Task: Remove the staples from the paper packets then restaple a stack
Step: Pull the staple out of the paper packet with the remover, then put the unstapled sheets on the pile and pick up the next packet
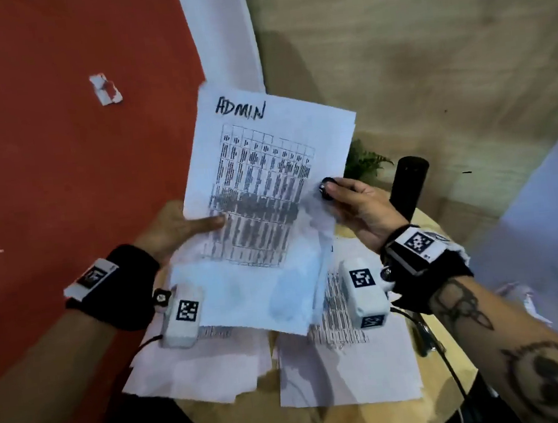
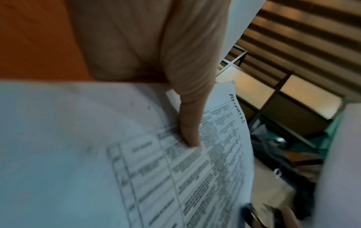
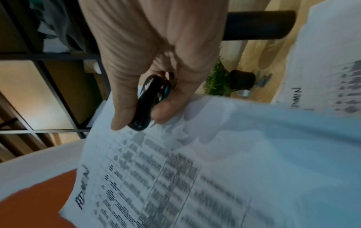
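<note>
A paper packet (image 1: 267,178) with "ADMIN" handwritten above a printed table is held up over the table. My left hand (image 1: 203,224) grips its left edge, the thumb (image 2: 189,123) pressed on the top sheet and the fingers hidden underneath. My right hand (image 1: 332,192) pinches a small black staple remover (image 1: 326,188) at the packet's right edge. In the right wrist view the staple remover (image 3: 150,104) sits between thumb and fingers, just above the packet (image 3: 195,169). No staple can be made out.
Loose printed sheets (image 1: 349,369) lie spread on the round wooden table (image 1: 241,422) under the packet. A black cylinder (image 1: 409,187) and a small potted plant (image 1: 365,161) lie beyond my right hand. A paper scrap (image 1: 105,90) lies on the red floor.
</note>
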The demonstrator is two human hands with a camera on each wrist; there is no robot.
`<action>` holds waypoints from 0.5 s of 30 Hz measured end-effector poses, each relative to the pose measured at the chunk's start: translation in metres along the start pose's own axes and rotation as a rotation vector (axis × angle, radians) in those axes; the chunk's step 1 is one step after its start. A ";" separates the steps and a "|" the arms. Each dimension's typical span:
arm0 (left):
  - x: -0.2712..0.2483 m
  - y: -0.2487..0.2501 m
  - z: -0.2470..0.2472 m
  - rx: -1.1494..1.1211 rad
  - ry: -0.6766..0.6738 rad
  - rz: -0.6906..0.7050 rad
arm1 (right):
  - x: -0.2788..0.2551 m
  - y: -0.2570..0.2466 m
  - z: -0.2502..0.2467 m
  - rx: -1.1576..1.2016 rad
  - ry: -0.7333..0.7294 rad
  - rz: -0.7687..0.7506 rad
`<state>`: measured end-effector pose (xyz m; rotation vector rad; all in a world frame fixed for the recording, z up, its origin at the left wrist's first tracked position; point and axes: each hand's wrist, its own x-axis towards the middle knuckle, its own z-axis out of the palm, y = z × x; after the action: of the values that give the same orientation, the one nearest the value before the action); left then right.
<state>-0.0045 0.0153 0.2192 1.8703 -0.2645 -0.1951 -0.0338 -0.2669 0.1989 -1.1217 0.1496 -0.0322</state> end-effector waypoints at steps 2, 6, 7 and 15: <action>0.007 -0.023 -0.012 0.032 0.106 -0.050 | 0.003 0.022 -0.017 -0.134 0.078 0.049; 0.018 -0.100 -0.035 0.145 0.191 -0.248 | 0.001 0.080 -0.070 -0.289 0.160 0.224; 0.018 -0.127 -0.037 0.198 0.194 -0.300 | -0.003 0.095 -0.079 -0.346 0.173 0.280; 0.029 -0.257 -0.033 0.588 0.252 -0.671 | -0.036 0.196 -0.146 -0.773 0.236 0.603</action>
<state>0.0534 0.1131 -0.0150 2.4880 0.5496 -0.3590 -0.0991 -0.3087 -0.0356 -1.7969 0.7532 0.4675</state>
